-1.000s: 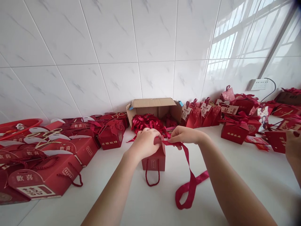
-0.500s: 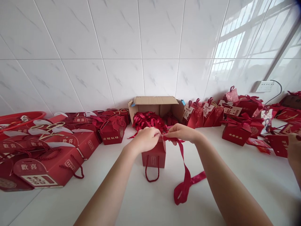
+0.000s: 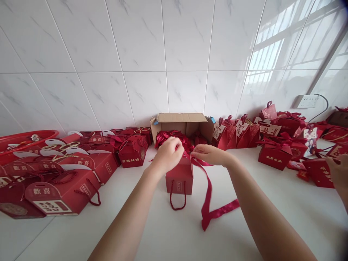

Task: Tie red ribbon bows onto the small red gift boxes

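A small red gift box point(image 3: 179, 179) with a dark red rope handle hanging at its front stands upright on the white table point(image 3: 160, 232). Over its top left is my left hand point(image 3: 170, 154), closed in a pinch on a red ribbon. My right hand point(image 3: 208, 155) pinches the ribbon at the box's top right. From there the long red ribbon point(image 3: 208, 192) hangs down beside the box and lies bent on the table. The exact spot between my fingertips is partly hidden.
Behind the box, a cardboard carton point(image 3: 182, 117) holds red ribbons. Many red gift boxes point(image 3: 62, 192) crowd the left, with a red tray point(image 3: 49, 135) behind them. More boxes point(image 3: 274, 156) stand right, where another person's hand point(image 3: 339, 177) shows at the edge.
My left hand has risen a little off the box top, pulling ribbon up. The loose ribbon on the table has shifted from a loop to a sharp bend. The view has moved slightly.
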`<state>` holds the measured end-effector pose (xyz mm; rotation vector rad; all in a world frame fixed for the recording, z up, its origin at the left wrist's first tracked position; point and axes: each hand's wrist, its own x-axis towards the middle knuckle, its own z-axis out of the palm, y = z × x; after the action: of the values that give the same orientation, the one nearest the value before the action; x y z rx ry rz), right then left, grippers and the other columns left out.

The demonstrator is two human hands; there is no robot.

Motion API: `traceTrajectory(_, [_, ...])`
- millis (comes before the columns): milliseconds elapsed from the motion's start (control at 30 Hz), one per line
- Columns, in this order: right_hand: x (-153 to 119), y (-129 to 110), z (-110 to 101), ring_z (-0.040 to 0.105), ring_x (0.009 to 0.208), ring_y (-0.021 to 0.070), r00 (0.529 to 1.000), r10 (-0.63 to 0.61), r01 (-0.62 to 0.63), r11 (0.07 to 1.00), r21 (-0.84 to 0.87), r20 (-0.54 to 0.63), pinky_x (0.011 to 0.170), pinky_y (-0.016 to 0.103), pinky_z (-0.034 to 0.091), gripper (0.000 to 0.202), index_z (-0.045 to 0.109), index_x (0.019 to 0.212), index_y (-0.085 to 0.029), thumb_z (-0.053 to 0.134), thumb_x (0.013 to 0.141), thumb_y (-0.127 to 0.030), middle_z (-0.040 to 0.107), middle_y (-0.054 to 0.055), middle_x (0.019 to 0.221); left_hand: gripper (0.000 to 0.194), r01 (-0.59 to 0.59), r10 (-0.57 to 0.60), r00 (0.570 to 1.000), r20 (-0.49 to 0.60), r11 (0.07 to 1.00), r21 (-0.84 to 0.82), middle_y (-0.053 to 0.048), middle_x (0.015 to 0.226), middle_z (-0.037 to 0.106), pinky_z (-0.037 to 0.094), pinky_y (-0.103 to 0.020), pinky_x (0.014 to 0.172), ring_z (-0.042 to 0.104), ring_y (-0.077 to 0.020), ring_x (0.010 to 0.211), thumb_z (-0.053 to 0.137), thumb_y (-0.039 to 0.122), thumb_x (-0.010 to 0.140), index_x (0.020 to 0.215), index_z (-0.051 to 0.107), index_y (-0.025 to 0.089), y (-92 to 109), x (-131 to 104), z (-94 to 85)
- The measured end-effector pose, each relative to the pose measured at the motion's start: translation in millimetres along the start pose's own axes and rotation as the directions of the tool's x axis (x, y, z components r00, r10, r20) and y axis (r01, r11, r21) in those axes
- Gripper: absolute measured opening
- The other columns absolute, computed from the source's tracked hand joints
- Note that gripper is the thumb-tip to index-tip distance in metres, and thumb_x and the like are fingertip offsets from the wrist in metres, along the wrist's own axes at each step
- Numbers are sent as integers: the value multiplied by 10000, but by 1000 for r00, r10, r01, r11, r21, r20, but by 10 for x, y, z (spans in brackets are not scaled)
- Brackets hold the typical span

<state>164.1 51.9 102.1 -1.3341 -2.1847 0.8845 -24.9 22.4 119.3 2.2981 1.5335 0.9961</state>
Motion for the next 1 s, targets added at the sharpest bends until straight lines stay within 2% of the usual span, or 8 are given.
traceTrajectory(100, [-30, -95, 34, 532, 809, 150, 984, -175, 179, 967, 182, -41, 677, 268, 416, 380, 586, 1063, -216, 483, 837, -504, 602, 55, 1007, 182, 17, -43, 996, -81, 956, -291, -19, 817, 599, 446, -278, 648, 560, -167, 741, 349, 281, 815, 783, 508, 200, 90, -41, -154])
traceTrajectory(200, [-98, -235, 61, 511, 718, 115, 942, -336, 309, 878, 365, 11, 635, 244, 404, 328, 601, 965, -194, 493, 847, -480, 589, 27, 859, 156, 2, -41, 996, -85, 909, -417, -9, 764, 594, 435, -255, 596, 552, -149, 682, 369, 278, 812, 766, 493, 196, 213, -117, -291])
traceTrajectory(300, [-199, -357, 48, 437, 572, 76, 930, -360, 360, 844, 399, -77, 528, 217, 346, 310, 587, 793, -162, 533, 829, -466, 530, -11, 682, 129, -3, -43, 993, -112, 923, -385, 8, 704, 557, 420, -242, 591, 532, -134, 655, 412, 272, 791, 729, 491, 190, 270, -168, -387])
traceTrajectory(467, [-420, -482, -85, 545, 645, 114, 877, -346, 465, 786, 407, -334, 571, 240, 421, 246, 612, 826, -160, 562, 836, -400, 603, 27, 748, 190, 139, -146, 989, -27, 976, -170, -3, 803, 605, 411, -241, 584, 559, -158, 714, 457, 368, 779, 795, 540, 198, 80, -158, -482])
traceTrajectory(667, [-771, -617, -207, 608, 669, 146, 660, -379, 679, 671, 299, -648, 622, 291, 497, 49, 634, 866, -244, 604, 829, -253, 628, -4, 710, 378, 278, -335, 894, 297, 935, 219, -40, 875, 643, 410, -255, 559, 594, -206, 724, 568, 557, 655, 808, 565, 212, -228, -91, -435])
traceTrajectory(833, [-1069, -636, -356, 555, 583, 158, 438, -362, 804, 568, 178, -823, 657, 372, 491, 88, 673, 785, -300, 622, 806, -231, 573, -7, 665, 254, 266, -363, 851, 380, 921, 285, -40, 892, 643, 392, -253, 513, 611, -198, 657, 573, 438, 651, 790, 570, 226, -280, -65, -343])
traceTrajectory(933, [-1155, -570, -482, 433, 456, 142, 376, -391, 854, 498, 151, -840, 542, 375, 449, 93, 687, 719, -291, 641, 780, -344, 483, -2, 587, 184, 272, -348, 856, 381, 932, 240, -24, 799, 644, 371, -241, 495, 611, -185, 618, 523, 353, 682, 810, 587, 235, -282, -43, -305])
traceTrajectory(1000, [-1146, -538, -522, 388, 419, 137, 411, -410, 862, 467, 200, -815, 471, 364, 393, 132, 682, 687, -266, 633, 779, -345, 429, -3, 536, 183, 248, -315, 875, 369, 944, 218, -20, 775, 648, 367, -234, 498, 613, -189, 660, 504, 348, 701, 814, 596, 238, -294, -20, -274])
